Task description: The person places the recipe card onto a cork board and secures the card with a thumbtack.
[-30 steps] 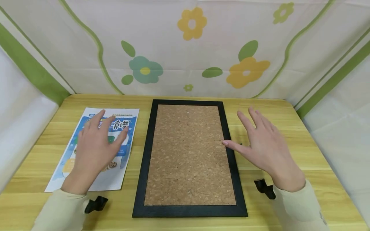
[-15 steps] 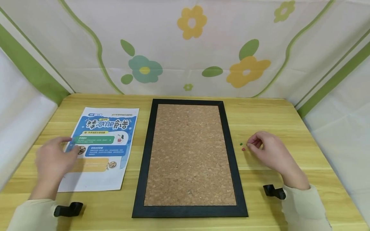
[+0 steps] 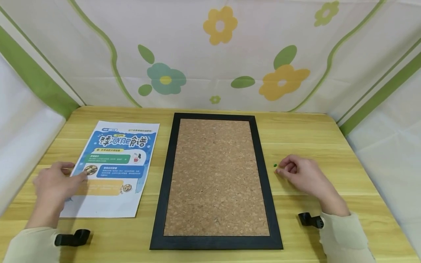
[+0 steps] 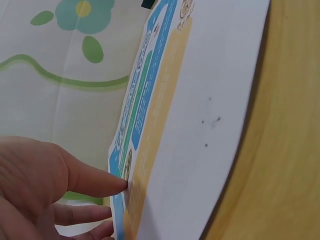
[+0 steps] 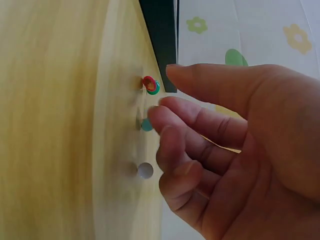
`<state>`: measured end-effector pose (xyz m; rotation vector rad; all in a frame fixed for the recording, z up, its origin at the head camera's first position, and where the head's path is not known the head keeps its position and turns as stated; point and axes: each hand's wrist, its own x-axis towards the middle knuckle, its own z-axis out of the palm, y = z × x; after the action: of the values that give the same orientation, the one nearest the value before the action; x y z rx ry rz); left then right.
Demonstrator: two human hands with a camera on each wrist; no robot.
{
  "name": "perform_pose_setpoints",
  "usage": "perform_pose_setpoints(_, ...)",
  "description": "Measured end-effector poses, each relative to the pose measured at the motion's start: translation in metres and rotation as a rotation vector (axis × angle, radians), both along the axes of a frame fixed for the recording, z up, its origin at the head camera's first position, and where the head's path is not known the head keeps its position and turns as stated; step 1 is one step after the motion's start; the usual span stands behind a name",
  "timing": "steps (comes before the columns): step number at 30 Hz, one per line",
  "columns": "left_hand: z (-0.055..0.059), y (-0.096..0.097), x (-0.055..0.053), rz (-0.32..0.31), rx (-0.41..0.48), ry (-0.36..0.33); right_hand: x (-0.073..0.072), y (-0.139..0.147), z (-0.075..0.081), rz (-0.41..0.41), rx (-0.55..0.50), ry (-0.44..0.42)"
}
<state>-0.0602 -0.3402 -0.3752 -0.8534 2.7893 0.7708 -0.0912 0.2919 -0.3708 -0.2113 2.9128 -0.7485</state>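
Note:
A printed sheet (image 3: 108,204) with blue, green and orange panels lies at the left of the table. My left hand (image 3: 56,186) is at its left edge; in the left wrist view the thumb (image 4: 102,180) presses on the printed face and the fingers meet the edge. Several push pins stand right of the corkboard: a red pin (image 5: 149,82) beside a green pin (image 5: 155,89), then a teal pin (image 5: 146,125) and a white pin (image 5: 145,170). Close to the red pin, my right hand (image 3: 304,175) has thumb and forefinger apart, with nothing between them.
A corkboard (image 3: 217,175) in a black frame lies in the middle of the wooden table (image 3: 329,146), between both hands. Flowered white cloth (image 3: 197,54) hangs behind and at the sides. A black wrist mount (image 3: 74,238) juts from the left sleeve, another mount (image 3: 310,220) from the right.
From over the sheet, my left hand has moved left and down to its edge, and the sheet has turned slightly. My right hand has come down from above the table, its thumb nearing the red pin.

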Motion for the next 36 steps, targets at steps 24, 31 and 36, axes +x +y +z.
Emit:
perform_pose_setpoints(24,0.005,-0.008,0.003,0.301,0.169,0.131,0.000,-0.005,-0.008,0.026,0.013,-0.006)
perform_pose_setpoints(31,0.014,-0.006,0.007,0.527,0.379,0.311,0.000,-0.004,-0.010,0.031,0.019,0.003)
perform_pose_setpoints(36,0.022,-0.004,0.012,0.637,0.572,0.462,0.002,-0.006,-0.011,0.033,0.011,0.013)
